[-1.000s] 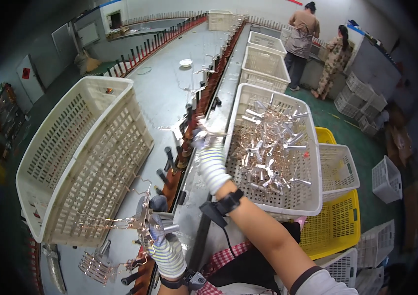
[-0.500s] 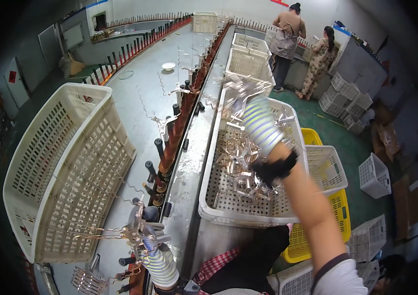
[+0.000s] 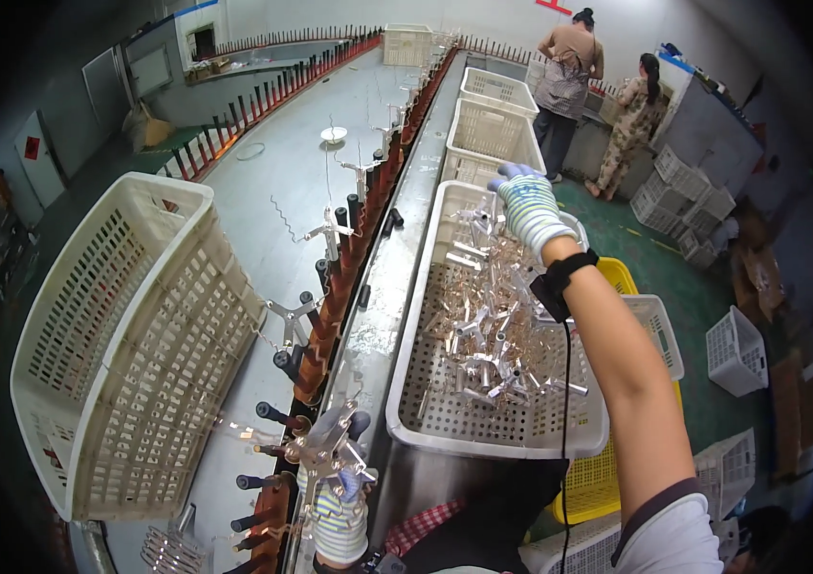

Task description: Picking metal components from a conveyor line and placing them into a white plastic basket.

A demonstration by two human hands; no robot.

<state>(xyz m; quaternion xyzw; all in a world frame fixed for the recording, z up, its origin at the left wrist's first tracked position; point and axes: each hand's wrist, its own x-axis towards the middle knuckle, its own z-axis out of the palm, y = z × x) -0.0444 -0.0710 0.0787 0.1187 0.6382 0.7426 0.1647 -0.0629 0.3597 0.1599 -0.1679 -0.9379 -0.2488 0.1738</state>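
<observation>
My left hand (image 3: pixel 338 512), in a striped glove, grips a silver metal bracket (image 3: pixel 332 452) with several arms. Part of the fingers is hidden behind the metal, beside the row of black-tipped pegs (image 3: pixel 277 413). Farther off on the right, my gloved right hand (image 3: pixel 526 201) is over the back edge of a white perforated basket (image 3: pixel 406 426). Its fingers are stretched out and nothing shows in them. Below it lies a heap of silver metal fittings (image 3: pixel 483 344), mixed with thin coppery wires.
Silver brackets with wavy wires (image 3: pixel 332 232) stand along the peg row. A tall white crate (image 3: pixel 153 335) is on the left table; more white crates (image 3: pixel 493 134) line the back. Yellow baskets (image 3: pixel 583 488) are at right. Two people (image 3: pixel 569 77) stand far off. A black cable (image 3: pixel 567 411) hangs across the basket.
The blurred metal bundle at my right hand is gone from it, and the basket's heap looks larger. My left hand has shifted slightly right; the coppery prongs beside it have moved. Brackets on pegs sit differently.
</observation>
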